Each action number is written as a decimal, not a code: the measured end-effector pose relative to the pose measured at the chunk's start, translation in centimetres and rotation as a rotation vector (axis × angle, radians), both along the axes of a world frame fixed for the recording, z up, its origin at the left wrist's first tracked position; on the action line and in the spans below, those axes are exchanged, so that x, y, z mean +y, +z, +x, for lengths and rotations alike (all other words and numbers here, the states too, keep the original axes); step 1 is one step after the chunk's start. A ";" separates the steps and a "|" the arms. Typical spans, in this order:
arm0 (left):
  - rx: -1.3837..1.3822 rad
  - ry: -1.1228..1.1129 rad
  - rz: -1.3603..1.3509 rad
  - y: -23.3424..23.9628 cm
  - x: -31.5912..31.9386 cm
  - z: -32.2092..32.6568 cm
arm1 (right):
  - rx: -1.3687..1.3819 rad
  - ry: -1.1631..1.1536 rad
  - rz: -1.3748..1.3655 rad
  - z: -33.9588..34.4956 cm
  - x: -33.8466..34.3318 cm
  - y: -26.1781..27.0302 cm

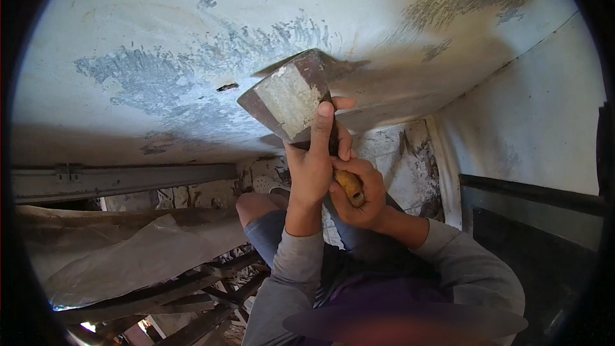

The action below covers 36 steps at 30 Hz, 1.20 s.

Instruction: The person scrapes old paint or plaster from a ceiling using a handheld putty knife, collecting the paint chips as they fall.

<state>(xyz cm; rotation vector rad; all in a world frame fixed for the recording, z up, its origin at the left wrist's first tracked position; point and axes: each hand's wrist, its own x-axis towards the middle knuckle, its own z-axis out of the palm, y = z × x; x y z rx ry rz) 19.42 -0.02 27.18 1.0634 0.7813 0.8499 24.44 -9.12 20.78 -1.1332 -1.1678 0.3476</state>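
My left hand (314, 154) grips the lower part of a wide scraper blade (290, 101), with the thumb lying on its face. Dried pale material covers the middle of the blade, and its sides are dark metal. My right hand (362, 194) is wrapped around the worn yellow-brown handle (350, 187), just below the blade; a hole shows at the handle's end. The tool is held up before a pale painted curved panel (240, 19) with rough grey patches (153, 81). A small dark hole or chip (227, 87) lies left of the blade. Whether the blade touches the panel, I cannot tell.
A metal rail (125, 181) runs along the panel's lower left edge. Below it are a dusty sheet (144, 254) and dark crossed beams (192, 293). At right, a seam divides the panel from another pale panel (538, 91), above a dark bar (528, 194).
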 end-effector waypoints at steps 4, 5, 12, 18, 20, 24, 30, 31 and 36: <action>-0.047 -0.004 -0.016 0.2 0.3 -0.3 | -0.030 -0.001 0.048 -0.7 0.5 0.0; -0.050 -0.010 -0.030 0.4 0.3 -0.3 | 0.022 0.011 0.025 -0.8 0.5 0.0; -0.093 -0.063 0.131 3.6 1.8 1.3 | -0.067 -0.124 0.102 0.6 2.1 2.3; -0.161 -0.062 0.222 4.7 1.5 1.8 | -0.065 -0.085 0.177 1.5 2.2 3.4; -0.152 -0.052 0.080 3.5 0.8 1.4 | -0.147 -0.087 0.089 1.5 1.1 2.8; -0.110 0.050 -0.144 0.8 -0.5 1.1 | -0.044 0.008 -0.048 1.2 -0.3 1.2; -0.193 0.049 0.101 2.7 0.4 2.0 | -0.102 -0.007 0.004 2.1 1.1 2.7; -0.167 0.051 0.072 3.4 0.7 2.2 | -0.078 -0.010 0.061 2.2 1.6 3.1; -0.159 0.018 0.173 4.1 1.2 1.5 | -0.083 -0.034 0.079 1.6 2.0 3.7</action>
